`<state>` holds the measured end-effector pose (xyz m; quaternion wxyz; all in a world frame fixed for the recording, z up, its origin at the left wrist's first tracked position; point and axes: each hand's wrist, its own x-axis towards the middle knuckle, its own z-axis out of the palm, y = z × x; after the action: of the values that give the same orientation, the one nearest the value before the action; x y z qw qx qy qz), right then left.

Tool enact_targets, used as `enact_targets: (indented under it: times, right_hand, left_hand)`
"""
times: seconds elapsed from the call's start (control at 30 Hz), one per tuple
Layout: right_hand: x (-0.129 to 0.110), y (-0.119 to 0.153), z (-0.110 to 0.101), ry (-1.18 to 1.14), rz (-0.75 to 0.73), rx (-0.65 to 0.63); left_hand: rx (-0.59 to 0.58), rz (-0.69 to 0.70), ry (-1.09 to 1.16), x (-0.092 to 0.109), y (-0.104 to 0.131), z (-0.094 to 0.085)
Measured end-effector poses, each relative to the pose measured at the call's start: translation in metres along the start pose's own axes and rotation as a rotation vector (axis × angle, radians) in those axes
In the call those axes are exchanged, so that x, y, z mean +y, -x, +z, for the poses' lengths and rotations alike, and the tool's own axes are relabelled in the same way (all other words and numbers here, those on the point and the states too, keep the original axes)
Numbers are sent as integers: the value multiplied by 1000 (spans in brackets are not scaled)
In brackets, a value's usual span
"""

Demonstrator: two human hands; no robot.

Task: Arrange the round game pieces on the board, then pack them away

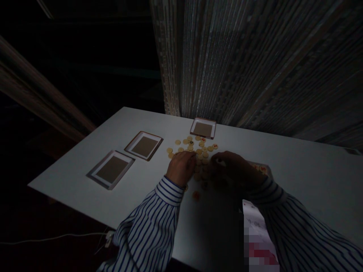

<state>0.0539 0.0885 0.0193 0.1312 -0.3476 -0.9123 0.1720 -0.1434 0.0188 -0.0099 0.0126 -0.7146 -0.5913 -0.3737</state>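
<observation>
Loose round wooden xiangqi pieces (199, 151) lie spread over the white table, some showing red or black characters. My left hand (181, 166) rests at the near left side of the pile, its fingers curled down beside the pieces. What they hold, if anything, is hidden. Across a small gap, my right hand (236, 166) is bent over the right side of the pile with thumb and fingers closed together. Dark shadow covers these fingertips, so I cannot make out what is in them. A tray with red-marked pieces (262, 169) stands partly hidden behind my right wrist.
Shallow trays with brown bases stand on the white table (153, 230): a near-left tray (111, 169), a middle-left tray (144, 145) and a far tray (203, 128). A string curtain (215, 68) hangs behind. A white cable (65, 235) runs past the left edge.
</observation>
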Motion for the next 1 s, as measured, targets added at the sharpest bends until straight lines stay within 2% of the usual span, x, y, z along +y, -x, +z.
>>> enact_targets:
  times: [0.1, 0.23, 0.5, 0.67, 0.83, 1.0]
  right_hand:
    - [2, 0, -1, -227, 2, 68]
    - [4, -3, -1, -434, 43, 91]
    - [-8, -5, -10, -766, 277, -31]
    - [-15, -2, -11, -936, 366, -68]
    - [-17, 1, -8, -1057, 356, -95]
    - [-18, 2, -7, -1057, 295, -93]
  left_hand:
    - [11, 19, 28, 1, 1, 1]
    - [52, 64, 65, 3, 0, 2]
    - [54, 91, 85, 8, 2, 7]
    - [-31, 78, 98, 12, 1, 4]
    - [-47, 88, 98, 17, -1, 1]
    - [-48, 89, 93, 20, -2, 2]
